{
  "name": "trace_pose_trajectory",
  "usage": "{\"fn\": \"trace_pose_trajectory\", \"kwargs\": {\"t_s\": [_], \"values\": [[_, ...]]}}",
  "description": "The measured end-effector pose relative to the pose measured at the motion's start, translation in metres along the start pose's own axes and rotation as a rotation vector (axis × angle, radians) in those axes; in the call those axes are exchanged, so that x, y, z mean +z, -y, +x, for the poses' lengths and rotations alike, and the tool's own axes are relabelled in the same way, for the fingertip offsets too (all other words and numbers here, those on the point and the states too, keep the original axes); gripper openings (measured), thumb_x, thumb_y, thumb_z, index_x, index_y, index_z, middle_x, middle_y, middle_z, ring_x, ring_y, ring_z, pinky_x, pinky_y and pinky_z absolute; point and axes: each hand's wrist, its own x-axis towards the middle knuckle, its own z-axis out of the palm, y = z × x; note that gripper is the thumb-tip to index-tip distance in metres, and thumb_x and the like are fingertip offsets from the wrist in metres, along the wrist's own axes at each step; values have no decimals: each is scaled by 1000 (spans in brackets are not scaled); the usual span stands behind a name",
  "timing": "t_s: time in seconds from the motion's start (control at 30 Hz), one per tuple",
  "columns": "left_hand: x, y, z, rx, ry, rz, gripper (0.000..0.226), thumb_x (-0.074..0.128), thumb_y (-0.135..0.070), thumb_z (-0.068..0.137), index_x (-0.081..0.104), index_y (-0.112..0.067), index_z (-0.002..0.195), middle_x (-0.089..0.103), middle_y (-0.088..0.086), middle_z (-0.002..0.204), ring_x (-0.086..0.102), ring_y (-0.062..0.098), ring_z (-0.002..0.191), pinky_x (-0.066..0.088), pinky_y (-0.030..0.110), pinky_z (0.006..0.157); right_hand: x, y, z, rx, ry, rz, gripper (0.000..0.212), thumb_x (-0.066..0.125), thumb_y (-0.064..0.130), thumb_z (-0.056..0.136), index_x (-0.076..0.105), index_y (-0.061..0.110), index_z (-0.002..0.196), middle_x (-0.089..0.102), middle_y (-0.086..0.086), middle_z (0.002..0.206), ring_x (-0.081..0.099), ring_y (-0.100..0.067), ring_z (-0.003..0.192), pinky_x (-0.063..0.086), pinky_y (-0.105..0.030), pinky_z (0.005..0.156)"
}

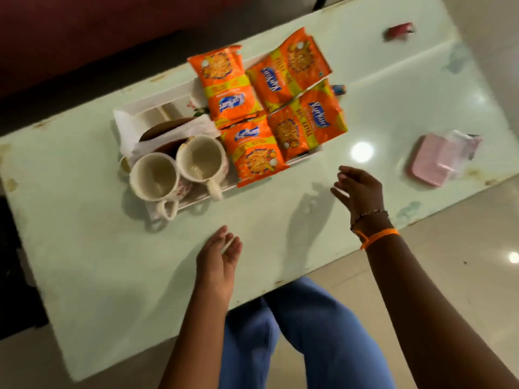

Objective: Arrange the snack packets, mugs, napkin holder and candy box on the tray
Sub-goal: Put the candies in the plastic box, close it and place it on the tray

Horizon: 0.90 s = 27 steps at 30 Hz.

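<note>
A white tray (pixel 174 94) lies on the pale table. Several orange snack packets (pixel 252 147) cover its right half. Two cream mugs, one (pixel 154 176) at the front left and one (pixel 200 161) beside it, stand at its near edge. Behind them a brown napkin holder with white napkins (pixel 168 130) stands on the tray. My left hand (pixel 219 256) hovers over the table in front of the tray, fingers relaxed, holding nothing. My right hand (pixel 359 189) hangs open to the right of the tray, empty. A pink box (pixel 432 161) lies on the table far right.
A clear plastic wrapper (pixel 460 147) lies partly over the pink box. A small red object (pixel 398 30) sits at the table's far right. A small blue-tipped item (pixel 338 89) peeks out behind the packets. A dark red sofa (pixel 84 32) runs behind the table.
</note>
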Motion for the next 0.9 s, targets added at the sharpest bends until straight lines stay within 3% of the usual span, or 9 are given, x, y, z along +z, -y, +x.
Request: {"fn": "trace_pose_trajectory", "kwargs": {"t_s": [0.1,0.2,0.3,0.43,0.57,0.63,0.7,0.8,0.9], "values": [[31,35,-23,-108,180,187,20,42,-6,93,61,-9,92,54,7,84,54,18,76,50,28,77,-35,7,0,-160,-113,-218,22,51,-4,84,63,3,101,63,-9,90,54,-15,68,52,-24,66],[67,65,-37,-172,328,349,21,43,-9,94,65,-10,95,57,6,85,58,18,79,53,26,75,-70,17,20,-309,-323,-452,21,56,2,81,65,7,99,64,-15,109,58,-25,84,46,-18,74],[105,89,-42,-214,389,439,22,44,-10,94,65,-11,98,58,6,87,59,17,81,56,24,75,-97,30,57,-353,-513,-694,34,59,10,78,56,9,112,51,-19,121,46,-37,108,37,-35,95],[154,108,-36,-213,438,521,23,43,-11,94,66,-15,95,59,5,88,60,18,84,52,28,79,-117,52,103,-290,-652,-894,62,66,31,73,38,15,126,36,-16,135,37,-41,117,40,-47,93],[209,124,-26,-227,443,583,21,45,-14,94,65,-15,96,62,5,91,63,18,87,53,29,77,-137,64,136,-160,-439,-919,81,70,31,69,25,29,137,25,-15,143,33,-39,125,39,-50,98],[239,134,-24,-238,462,644,16,50,-19,92,65,-18,96,63,4,97,64,17,92,52,29,79,-147,72,145,-198,-321,-860,83,71,27,69,25,32,138,25,-16,142,32,-37,127,34,-47,103],[266,144,-25,-254,502,711,22,56,-33,88,61,-23,107,61,1,108,62,17,100,49,30,85,-154,81,146,-197,-198,-645,76,71,27,72,30,32,136,24,-17,140,34,-34,127,34,-45,108],[308,157,-28,-261,568,685,60,59,-49,79,42,-27,132,54,-2,123,55,21,113,44,36,97,-161,96,141,-18,-32,-199,55,67,24,78,40,28,125,33,-12,138,45,-28,120,52,-45,89],[337,156,-25,-99,478,577,60,67,-38,77,45,-23,130,59,1,123,59,20,112,47,36,94,-170,104,141,53,111,-52,38,61,15,83,43,22,116,49,-11,126,55,-25,109,50,-43,92]]}}
